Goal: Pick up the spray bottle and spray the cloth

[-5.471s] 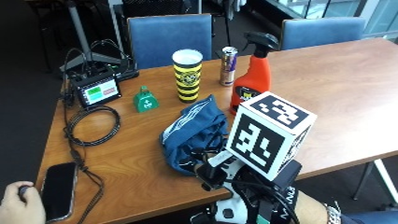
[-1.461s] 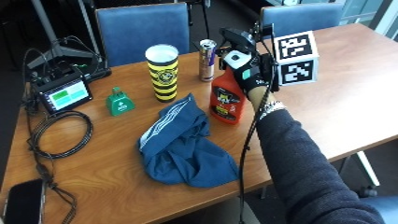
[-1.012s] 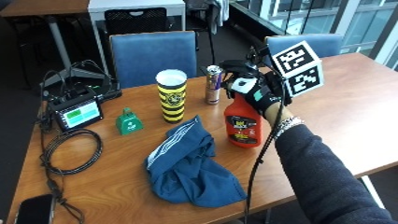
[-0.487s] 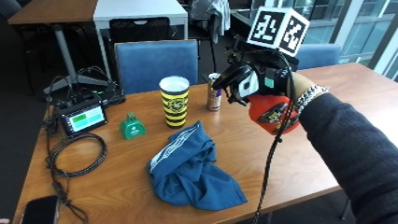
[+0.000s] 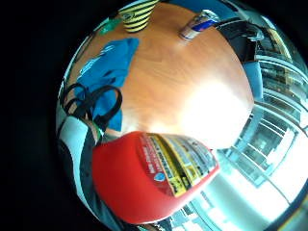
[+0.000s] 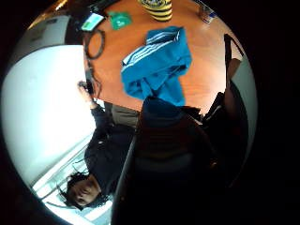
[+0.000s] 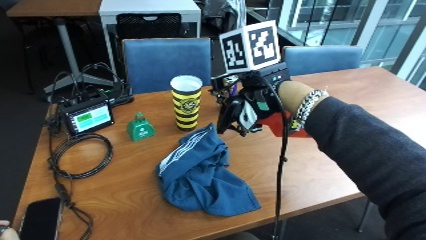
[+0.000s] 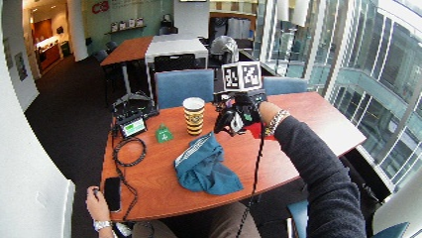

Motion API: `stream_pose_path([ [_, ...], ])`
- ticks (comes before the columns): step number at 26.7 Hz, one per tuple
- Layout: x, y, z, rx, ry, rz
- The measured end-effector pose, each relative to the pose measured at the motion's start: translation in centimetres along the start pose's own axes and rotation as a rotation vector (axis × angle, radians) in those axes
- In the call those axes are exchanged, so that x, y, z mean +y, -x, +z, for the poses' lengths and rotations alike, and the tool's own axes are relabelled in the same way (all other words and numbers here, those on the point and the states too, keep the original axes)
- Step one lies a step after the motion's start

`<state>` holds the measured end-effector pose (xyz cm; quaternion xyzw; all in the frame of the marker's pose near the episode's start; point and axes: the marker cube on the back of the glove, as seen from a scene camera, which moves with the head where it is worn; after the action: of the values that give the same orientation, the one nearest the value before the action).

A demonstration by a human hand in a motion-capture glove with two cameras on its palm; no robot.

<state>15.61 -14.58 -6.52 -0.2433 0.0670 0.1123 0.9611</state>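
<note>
The red spray bottle (image 7: 285,124) is held up off the table by the gloved right hand (image 7: 256,102), fingers wrapped round it. Its nozzle, probably hidden, should be tipped down toward the blue cloth (image 7: 203,169) before squeezing.

**Bottle lifted and tipped**

The red plastic spray bottle (image 7: 287,125) has left the wooden surface (image 7: 346,95). The gloved right hand (image 7: 256,105) now holds it in the air, tipped sideways, at about 2 o'clock from the crumpled blue cloth (image 7: 203,170).
</note>
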Motion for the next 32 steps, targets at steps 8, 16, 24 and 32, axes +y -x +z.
stream_pose_path([
  [8,-1.7,1.8,5.0,0.221,0.133,0.071],
  [16,-3.2,2.9,8.2,0.34,0.177,0.111],
  [24,-2.8,2.1,8.4,0.317,0.169,0.124],
  [32,-0.7,2.1,3.7,0.112,0.011,0.052],
])
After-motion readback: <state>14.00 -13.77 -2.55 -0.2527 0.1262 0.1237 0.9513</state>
